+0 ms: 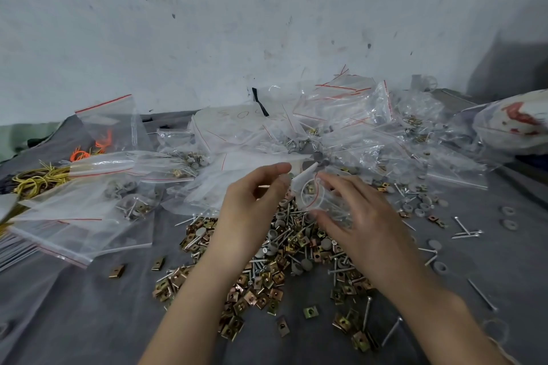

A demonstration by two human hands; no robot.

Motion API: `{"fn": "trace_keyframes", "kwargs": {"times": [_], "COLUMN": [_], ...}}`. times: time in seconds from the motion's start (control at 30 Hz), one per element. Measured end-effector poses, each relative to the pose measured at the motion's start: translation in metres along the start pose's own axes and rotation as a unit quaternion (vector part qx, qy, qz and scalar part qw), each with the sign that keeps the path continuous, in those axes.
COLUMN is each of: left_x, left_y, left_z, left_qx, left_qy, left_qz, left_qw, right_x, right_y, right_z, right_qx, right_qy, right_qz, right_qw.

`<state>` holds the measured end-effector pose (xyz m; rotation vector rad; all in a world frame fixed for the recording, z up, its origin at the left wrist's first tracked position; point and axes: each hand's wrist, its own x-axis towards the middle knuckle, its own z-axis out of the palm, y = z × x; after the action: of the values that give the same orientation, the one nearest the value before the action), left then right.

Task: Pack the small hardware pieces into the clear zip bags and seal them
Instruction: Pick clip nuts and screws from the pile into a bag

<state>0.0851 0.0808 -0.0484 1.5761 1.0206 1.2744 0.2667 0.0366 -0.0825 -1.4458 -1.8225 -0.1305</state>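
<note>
The small clear zip bag (318,198) hangs with its mouth open just above the far end of the pile of hardware pieces (267,270). The left hand (252,204) pinches the bag's white lip between thumb and fingers. The right hand (358,216), a little blurred, curls around the bag's body from the other side. Behind the pile lies a heap of filled bags (341,127). To the left of the pile are flat empty bags (74,231) and yellow rubber bands (38,181), all on a grey cloth (74,305).

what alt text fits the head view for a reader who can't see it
The left hand and right hand hold a small clear zip bag over a heap of brass clips, nails and grey caps on a grey cloth. Filled zip bags pile up behind, against a scuffed white wall.
</note>
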Motion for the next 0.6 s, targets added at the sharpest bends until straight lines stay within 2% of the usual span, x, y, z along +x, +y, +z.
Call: {"fn": "trace_keyframes", "kwargs": {"times": [0.23, 0.43, 0.6], "left_x": [0.007, 0.009, 0.005], "left_y": [0.019, 0.027, 0.027], "left_z": [0.016, 0.011, 0.008], "left_qx": [0.113, 0.104, 0.197], "left_qy": [-0.054, -0.041, -0.132], "left_qz": [0.071, 0.108, 0.119], "left_qw": [0.99, 0.988, 0.964], "right_x": [0.001, 0.004, 0.005], "right_y": [0.001, 0.005, 0.005], "right_z": [-0.001, -0.005, -0.009], "right_qx": [0.109, 0.153, 0.216], "right_qy": [0.045, 0.075, 0.078], "right_qz": [0.026, 0.055, 0.084], "right_qw": [0.993, 0.984, 0.97]}}
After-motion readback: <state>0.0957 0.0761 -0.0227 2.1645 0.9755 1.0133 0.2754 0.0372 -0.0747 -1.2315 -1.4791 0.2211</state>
